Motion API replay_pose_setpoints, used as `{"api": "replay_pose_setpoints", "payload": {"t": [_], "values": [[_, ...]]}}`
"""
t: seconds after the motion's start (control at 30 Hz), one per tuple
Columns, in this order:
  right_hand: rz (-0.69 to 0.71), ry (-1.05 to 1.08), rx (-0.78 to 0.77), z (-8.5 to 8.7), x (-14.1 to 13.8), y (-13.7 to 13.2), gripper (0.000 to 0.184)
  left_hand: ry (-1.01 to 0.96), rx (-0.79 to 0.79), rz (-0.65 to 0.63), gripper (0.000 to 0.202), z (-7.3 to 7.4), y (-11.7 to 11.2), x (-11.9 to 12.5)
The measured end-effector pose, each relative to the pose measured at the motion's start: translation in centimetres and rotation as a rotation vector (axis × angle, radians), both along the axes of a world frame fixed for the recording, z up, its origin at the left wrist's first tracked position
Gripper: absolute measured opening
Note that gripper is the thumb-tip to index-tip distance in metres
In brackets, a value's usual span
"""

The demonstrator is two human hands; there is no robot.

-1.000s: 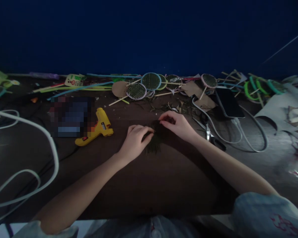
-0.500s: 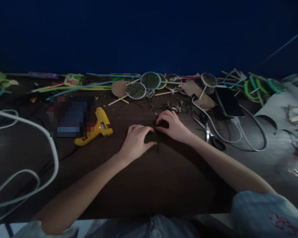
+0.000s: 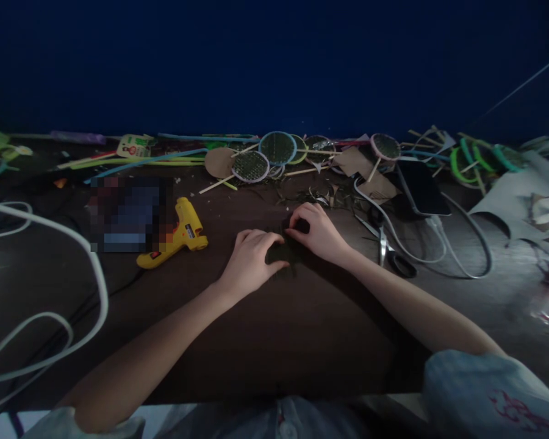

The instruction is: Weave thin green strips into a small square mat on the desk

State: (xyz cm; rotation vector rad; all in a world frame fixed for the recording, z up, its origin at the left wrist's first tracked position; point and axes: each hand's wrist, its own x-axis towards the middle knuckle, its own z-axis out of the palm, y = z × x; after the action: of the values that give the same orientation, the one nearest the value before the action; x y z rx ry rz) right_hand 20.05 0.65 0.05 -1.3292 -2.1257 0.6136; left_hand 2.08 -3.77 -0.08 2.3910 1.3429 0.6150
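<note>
A small dark green piece of strips (image 3: 281,256), apparently woven, lies flat on the dark table in front of me. My left hand (image 3: 255,259) presses it from the left, thumb and index finger curved around its near and far sides. At its far right edge, my right hand (image 3: 315,229) has thumb and fingertips pinched together on the strips. What exactly sits between those fingertips is too dark and small to see. Both hands are close to each other, the right slightly farther from me.
To the left lie a yellow glue gun (image 3: 187,228) and a blurred-out device (image 3: 130,213). Scissors (image 3: 383,241), a phone (image 3: 421,188) and white cables (image 3: 101,292) are around. Round woven fans (image 3: 277,149), sticks and dark green scraps (image 3: 311,196) line the back.
My right hand has shifted very slightly, its fingertips still at the strips' edge. My left hand keeps its place on the piece.
</note>
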Motion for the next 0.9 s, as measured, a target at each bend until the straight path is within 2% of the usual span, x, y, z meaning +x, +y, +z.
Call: {"api": "replay_pose_setpoints", "payload": {"t": [0.13, 0.23, 0.33, 0.4, 0.5, 0.57, 0.67, 0.73, 0.83, 0.9], "values": [[0.043, 0.097, -0.052, 0.4, 0.4, 0.0, 0.011, -0.005, -0.023, 0.007, 0.033, 0.0, 0.0, 0.0], [0.189, 0.2, -0.137, 0.6, 1.0, 0.0, 0.009, -0.004, -0.034, 0.015, 0.034, 0.0, 0.0, 0.0], [0.292, 0.209, -0.21, 1.0, 1.4, -0.1, 0.009, 0.006, -0.023, 0.014, 0.038, -0.1, 0.0, 0.0], [0.338, 0.193, -0.212, 1.2, 1.5, -0.1, 0.009, 0.012, -0.016, 0.006, 0.041, -0.2, 0.0, 0.0], [0.4, 0.188, -0.126, 1.6, 1.5, -0.3, 0.011, 0.007, -0.02, 0.019, 0.055, -0.2, 0.0, 0.0], [0.394, 0.182, -0.053, 1.7, 1.3, -0.3, 0.013, 0.006, -0.019, 0.026, 0.061, -0.1, 0.0, 0.0], [0.352, 0.199, -0.033, 1.6, 1.2, -0.3, 0.012, 0.039, -0.014, -0.016, 0.048, -0.1, 0.1, -0.1], [0.274, 0.208, -0.079, 1.3, 1.1, -0.3, 0.009, 0.052, -0.017, -0.032, 0.042, -0.1, 0.0, -0.1], [0.111, 0.152, -0.12, 0.8, 0.7, -0.1, 0.008, 0.018, -0.038, -0.006, 0.05, -0.1, -0.1, -0.1], [0.061, 0.106, -0.096, 0.4, 0.4, -0.1, 0.009, -0.015, -0.041, 0.001, 0.054, -0.1, -0.2, -0.1]]}}
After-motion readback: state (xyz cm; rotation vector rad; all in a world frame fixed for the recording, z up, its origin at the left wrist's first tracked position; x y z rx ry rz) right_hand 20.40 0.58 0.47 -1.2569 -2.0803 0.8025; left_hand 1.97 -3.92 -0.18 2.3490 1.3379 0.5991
